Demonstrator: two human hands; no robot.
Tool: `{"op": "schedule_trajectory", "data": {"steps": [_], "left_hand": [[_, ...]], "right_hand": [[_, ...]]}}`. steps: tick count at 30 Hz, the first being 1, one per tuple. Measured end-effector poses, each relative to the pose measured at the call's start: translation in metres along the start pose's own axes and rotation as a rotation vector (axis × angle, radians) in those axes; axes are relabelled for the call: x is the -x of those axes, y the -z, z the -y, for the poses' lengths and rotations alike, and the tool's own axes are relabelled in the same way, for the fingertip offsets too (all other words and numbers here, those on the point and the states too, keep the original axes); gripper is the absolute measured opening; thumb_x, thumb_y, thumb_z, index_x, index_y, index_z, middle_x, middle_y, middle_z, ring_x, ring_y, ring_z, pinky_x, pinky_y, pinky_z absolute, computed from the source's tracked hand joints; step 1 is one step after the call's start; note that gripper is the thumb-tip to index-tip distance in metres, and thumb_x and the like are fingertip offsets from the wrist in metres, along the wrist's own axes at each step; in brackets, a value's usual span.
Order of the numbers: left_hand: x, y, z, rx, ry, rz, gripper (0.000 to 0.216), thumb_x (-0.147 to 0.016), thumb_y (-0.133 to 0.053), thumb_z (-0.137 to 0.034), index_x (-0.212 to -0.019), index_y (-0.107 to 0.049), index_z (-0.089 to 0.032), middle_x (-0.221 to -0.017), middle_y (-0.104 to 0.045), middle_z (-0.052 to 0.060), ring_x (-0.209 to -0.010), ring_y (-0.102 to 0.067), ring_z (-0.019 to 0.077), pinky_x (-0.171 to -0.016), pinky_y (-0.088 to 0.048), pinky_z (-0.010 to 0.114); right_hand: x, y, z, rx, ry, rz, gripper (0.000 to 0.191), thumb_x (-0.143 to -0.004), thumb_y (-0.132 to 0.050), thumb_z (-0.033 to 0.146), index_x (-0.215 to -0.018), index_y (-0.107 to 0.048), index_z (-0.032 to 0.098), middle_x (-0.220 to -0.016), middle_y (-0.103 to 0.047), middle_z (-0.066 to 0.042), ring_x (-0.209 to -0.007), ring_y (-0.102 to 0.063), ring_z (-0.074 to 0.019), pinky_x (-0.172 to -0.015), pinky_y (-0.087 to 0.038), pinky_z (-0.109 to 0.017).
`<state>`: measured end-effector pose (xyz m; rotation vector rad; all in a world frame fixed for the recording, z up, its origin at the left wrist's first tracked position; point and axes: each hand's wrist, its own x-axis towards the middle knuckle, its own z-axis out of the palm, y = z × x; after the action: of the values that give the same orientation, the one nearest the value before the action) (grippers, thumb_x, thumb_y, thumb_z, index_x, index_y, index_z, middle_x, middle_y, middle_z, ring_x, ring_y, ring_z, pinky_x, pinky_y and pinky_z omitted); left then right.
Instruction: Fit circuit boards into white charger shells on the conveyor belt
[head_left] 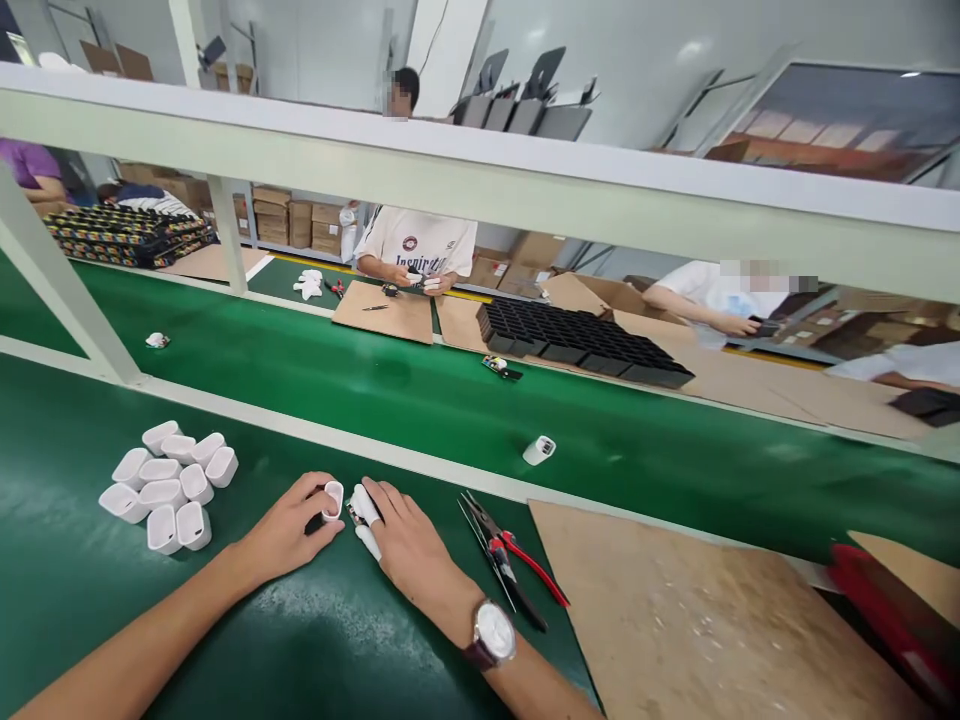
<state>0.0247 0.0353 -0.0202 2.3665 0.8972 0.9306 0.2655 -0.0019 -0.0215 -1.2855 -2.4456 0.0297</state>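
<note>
My left hand [289, 530] rests on the green mat, its fingers closed round a small white plastic shell [332, 498]. My right hand [405, 540], with a watch on its wrist and white cots on two fingers, is closed on a small part [354, 516] right beside the shell; the part is too hidden to name. The two hands almost touch. A cluster of several white shells [169, 485] lies to the left of my left hand. Red-handled pliers [510, 555] lie just right of my right hand.
A cardboard sheet [697, 620] covers the mat at right, with a red object [892, 610] at its edge. Single white shells [539, 450] [157, 340] lie on the green conveyor belt [375, 385]. Across it, other people work beside black trays [585, 345] and cardboard boxes.
</note>
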Motion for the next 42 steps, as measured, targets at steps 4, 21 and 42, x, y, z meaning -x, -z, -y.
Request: {"op": "schedule_trajectory", "data": {"steps": [4,21,42], "left_hand": [[-0.001,0.001,-0.002,0.01,0.033,0.03,0.005,-0.101,-0.059,-0.021,-0.098,-0.055,-0.023,-0.125,-0.061,0.008,-0.112,-0.064,0.0214,-0.097,-0.054,0.035],[0.007,0.005,0.009,0.068,0.267,0.031,0.083,-0.084,-0.084,-0.034,-0.155,-0.04,-0.028,-0.131,-0.063,0.01,-0.116,-0.065,0.0287,-0.103,-0.056,0.05],[0.007,0.003,-0.003,-0.032,-0.012,-0.013,0.056,-0.088,-0.084,-0.043,-0.133,-0.057,-0.023,-0.117,-0.07,0.009,-0.107,-0.058,0.0279,-0.091,-0.055,0.043]], "right_hand": [[0.004,0.008,-0.011,-0.256,-0.026,0.012,0.054,-0.103,-0.057,0.018,-0.155,-0.046,0.029,-0.146,-0.061,-0.013,-0.129,-0.057,-0.0305,-0.102,-0.054,-0.051],[-0.01,0.022,-0.019,-0.434,0.004,-0.159,0.038,-0.094,-0.065,0.014,-0.131,-0.059,0.022,-0.118,-0.067,-0.009,-0.107,-0.068,-0.0218,-0.093,-0.059,-0.039],[-0.007,0.03,0.026,-0.371,0.189,-0.359,0.053,-0.095,-0.066,0.007,-0.144,-0.052,0.025,-0.127,-0.069,-0.014,-0.111,-0.068,-0.0273,-0.093,-0.063,-0.048]]}}
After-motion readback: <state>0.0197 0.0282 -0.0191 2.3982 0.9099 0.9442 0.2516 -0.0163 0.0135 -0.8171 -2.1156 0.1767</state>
